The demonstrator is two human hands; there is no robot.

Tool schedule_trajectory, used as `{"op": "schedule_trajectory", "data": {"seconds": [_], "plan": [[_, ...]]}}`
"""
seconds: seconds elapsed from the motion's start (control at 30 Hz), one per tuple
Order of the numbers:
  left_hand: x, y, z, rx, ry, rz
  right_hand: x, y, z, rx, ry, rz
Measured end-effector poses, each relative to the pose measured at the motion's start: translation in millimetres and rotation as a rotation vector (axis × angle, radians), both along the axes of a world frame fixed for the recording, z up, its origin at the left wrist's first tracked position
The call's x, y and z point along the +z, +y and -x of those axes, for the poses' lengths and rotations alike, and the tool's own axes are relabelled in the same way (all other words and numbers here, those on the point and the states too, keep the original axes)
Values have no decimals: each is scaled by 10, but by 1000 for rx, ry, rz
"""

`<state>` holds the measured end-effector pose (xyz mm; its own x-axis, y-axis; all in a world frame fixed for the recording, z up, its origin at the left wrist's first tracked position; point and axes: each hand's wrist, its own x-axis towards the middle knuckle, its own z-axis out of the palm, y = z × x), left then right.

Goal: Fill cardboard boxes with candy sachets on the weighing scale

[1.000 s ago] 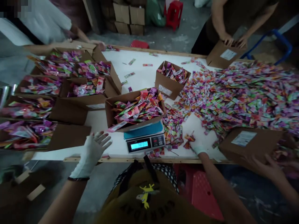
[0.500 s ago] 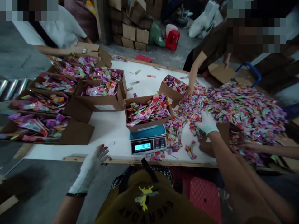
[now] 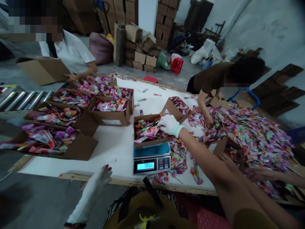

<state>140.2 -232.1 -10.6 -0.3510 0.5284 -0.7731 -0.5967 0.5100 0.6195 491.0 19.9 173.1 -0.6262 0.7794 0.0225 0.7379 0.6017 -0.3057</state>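
Note:
My right hand [image 3: 169,125], in a white glove, reaches over the right part of an open cardboard box [image 3: 152,143] of colourful packets. Its fingers point down at the packets, and what they may hold is hidden. That box rests on a digital scale [image 3: 152,164] with a lit display. My left hand [image 3: 103,176], also gloved with bare fingertips, hovers near the table's front edge, left of the scale, fingers apart and holding nothing. Loose packets [image 3: 177,156] lie just right of the scale.
Several filled boxes [image 3: 115,118] stand on the left of the table. A large packet heap [image 3: 257,130] covers the right. Another person's hand [image 3: 209,121] is in the heap, and other hands reach in from the right. A person in white [image 3: 73,51] stands back left.
My right hand has moved left from the loose packets to the box on the scale. The view has tilted up. The person at back left has lifted a cardboard box; the display reading differs.

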Motion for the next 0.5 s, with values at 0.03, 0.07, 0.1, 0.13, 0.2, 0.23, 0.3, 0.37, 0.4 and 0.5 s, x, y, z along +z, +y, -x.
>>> {"op": "schedule_trajectory", "data": {"seconds": [0.03, 0.07, 0.1, 0.13, 0.2, 0.23, 0.3, 0.37, 0.4, 0.5], "plan": [[-12, -19, 9, 6, 2, 10, 12, 17, -18, 8, 11, -7], [-24, -37, 18, 9, 4, 18, 36, 28, -58, 15, 22, -13], [-36, -52, 25, 8, 6, 20, 69, 37, -113, 19, 34, -16], [-47, -62, 27, 6, 8, 22, 108, 45, -174, 19, 51, -17], [-64, -57, 15, -2, 4, 28, 188, 62, -292, 9, 90, -21], [-66, -40, -1, -7, 0, 29, 224, 69, -340, 2, 112, -24], [-50, 14, -53, -17, -2, 45, 285, 72, -415, -17, 161, -40], [-6, 78, -118, -38, 6, 39, 340, 53, -481, -52, 214, -61], [19, 107, -151, -55, 11, 19, 368, 35, -525, -82, 253, -83], [65, 168, -221, -111, 11, -64, 453, -36, -765, -214, 364, -218]]}}
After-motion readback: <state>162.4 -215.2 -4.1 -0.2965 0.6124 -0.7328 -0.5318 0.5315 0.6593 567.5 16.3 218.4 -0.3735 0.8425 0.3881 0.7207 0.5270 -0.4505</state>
